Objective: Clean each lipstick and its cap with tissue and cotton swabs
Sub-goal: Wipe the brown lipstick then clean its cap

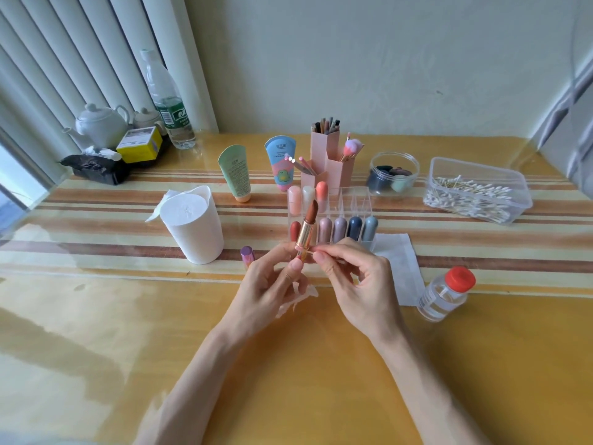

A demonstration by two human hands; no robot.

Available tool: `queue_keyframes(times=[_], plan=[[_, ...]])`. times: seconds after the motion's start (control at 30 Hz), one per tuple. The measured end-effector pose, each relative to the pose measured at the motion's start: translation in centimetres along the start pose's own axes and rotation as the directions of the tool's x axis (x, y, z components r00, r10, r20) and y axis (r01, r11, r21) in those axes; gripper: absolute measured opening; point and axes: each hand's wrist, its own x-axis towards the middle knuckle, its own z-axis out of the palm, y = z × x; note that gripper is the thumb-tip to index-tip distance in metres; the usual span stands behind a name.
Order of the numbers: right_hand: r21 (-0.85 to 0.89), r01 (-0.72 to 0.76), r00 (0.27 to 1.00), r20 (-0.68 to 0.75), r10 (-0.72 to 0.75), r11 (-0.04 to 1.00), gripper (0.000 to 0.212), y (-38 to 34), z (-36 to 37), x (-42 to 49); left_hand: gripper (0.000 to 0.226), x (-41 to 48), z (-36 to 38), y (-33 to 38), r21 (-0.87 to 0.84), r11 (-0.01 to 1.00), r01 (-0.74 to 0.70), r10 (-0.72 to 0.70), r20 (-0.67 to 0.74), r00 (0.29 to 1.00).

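Observation:
An uncapped gold lipstick (307, 229) with a brown bullet stands upright between both hands above the table. My left hand (268, 282) grips its base and also holds a crumpled white tissue (296, 298) under the fingers. My right hand (356, 279) pinches the lipstick's lower part from the right; whether it holds a swab cannot be told. The purple cap (247, 254) stands on the table left of the hands. A clear organizer (361, 203) behind holds several capped lipsticks.
A white tissue roll holder (192, 224) stands to the left. A flat tissue (399, 266) and a red-capped clear bottle (444, 292) lie to the right. A clear box of cotton swabs (475, 194), a jar (394, 173), pink brush holders (327, 155) and two tubes sit further back.

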Motion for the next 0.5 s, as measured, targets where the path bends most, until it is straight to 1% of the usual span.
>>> queue_keyframes(times=[0.07, 0.2, 0.37, 0.5], plan=[[-0.018, 0.004, 1.0, 0.003, -0.004, 1.0, 0.016, 0.2, 0.1, -0.1, 0.02, -0.2, -0.1, -0.1, 0.002, 1.0, -0.006, 0.006, -0.009, 1.0], [-0.035, 0.008, 1.0, -0.01, -0.009, 0.999, 0.016, 0.5, 0.0, -0.2, 0.023, 0.0, -0.4, -0.5, 0.048, 0.999, -0.006, 0.005, 0.027, 1.0], [0.006, -0.02, 1.0, -0.004, 0.02, 1.0, 0.016, 0.7, 0.0, -0.4, 0.025, -0.2, -0.3, -0.8, -0.063, 0.998, 0.014, -0.017, -0.05, 0.999], [0.047, -0.046, 0.999, -0.001, 0.046, 0.998, 0.016, 0.8, 0.2, -0.4, 0.023, -0.2, -0.3, -1.2, -0.09, 0.996, 0.029, -0.029, 0.0, 1.0]])
